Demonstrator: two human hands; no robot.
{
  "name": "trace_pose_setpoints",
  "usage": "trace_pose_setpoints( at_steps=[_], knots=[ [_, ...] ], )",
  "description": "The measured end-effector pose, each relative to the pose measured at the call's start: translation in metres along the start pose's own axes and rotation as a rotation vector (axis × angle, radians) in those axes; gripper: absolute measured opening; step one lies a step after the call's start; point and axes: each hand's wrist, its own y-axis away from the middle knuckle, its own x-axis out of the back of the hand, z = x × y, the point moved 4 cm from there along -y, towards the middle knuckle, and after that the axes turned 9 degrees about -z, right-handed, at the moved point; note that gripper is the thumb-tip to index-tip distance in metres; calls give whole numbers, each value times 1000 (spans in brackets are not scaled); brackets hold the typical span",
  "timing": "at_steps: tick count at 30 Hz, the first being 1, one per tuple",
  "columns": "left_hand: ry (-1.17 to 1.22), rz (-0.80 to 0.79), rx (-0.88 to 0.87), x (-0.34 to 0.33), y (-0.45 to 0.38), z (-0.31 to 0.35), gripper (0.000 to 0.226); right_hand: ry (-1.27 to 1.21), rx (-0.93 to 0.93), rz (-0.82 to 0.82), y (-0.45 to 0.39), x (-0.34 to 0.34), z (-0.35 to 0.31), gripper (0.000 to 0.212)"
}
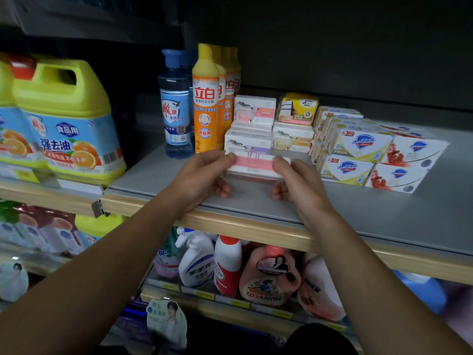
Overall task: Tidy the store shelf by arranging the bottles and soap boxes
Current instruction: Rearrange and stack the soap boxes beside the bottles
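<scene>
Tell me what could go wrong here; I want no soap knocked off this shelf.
Both the left hand and right hand hold the pink soap box only by its ends, so it might slip. It sits close in front of the stacked white soap boxes; pushing it back could shove that stack. The orange bottle stands nearby and might be nudged over.

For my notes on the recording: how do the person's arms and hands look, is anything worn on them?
Both forearms are bare up to the frame edge: no sleeves show. The left hand and right hand wear no gloves, and no rings, watch or bracelet can be seen on them or the wrists.
</scene>
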Motion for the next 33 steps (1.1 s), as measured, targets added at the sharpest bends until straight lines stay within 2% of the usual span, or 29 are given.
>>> trace_pose_setpoints(
  at_steps=[3, 6, 9, 12, 15, 19, 21, 25, 30, 33],
  knots=[
    [152, -32, -14, 5, -1, -3, 42, -117, 50, -67, 2, 0, 0, 30],
    [141, -75, -64, 6, -1, -4, 53, -22, 95, -49, 2, 1, 0, 22],
    [76, -90, -127, 4, -1, -4, 42, 39, 184, -47, 3, 2, -2, 45],
    [-13, 2, -152, 7, -2, -4, 27, 81, 190, -82, 2, 0, -1, 62],
    [-55, 40, -129, 10, -2, -5, 21, 91, 148, -133, -1, -3, 2, 47],
    [108, -59, -184, 8, 1, -3, 42, 171, 153, -86, -1, -3, 3, 34],
    [149, -130, -212, 7, 3, -1, 50, 209, 153, -84, 0, -3, 3, 34],
    [167, -218, -226, 7, 6, 2, 57, 130, 162, -84, 1, -3, 2, 37],
    [176, -179, -241, 7, 9, 3, 64, 117, 188, -126, 5, -6, -2, 39],
    [160, -145, -247, 7, 8, 2, 51, 95, 185, -93, 6, -5, -4, 32]
  ],
)
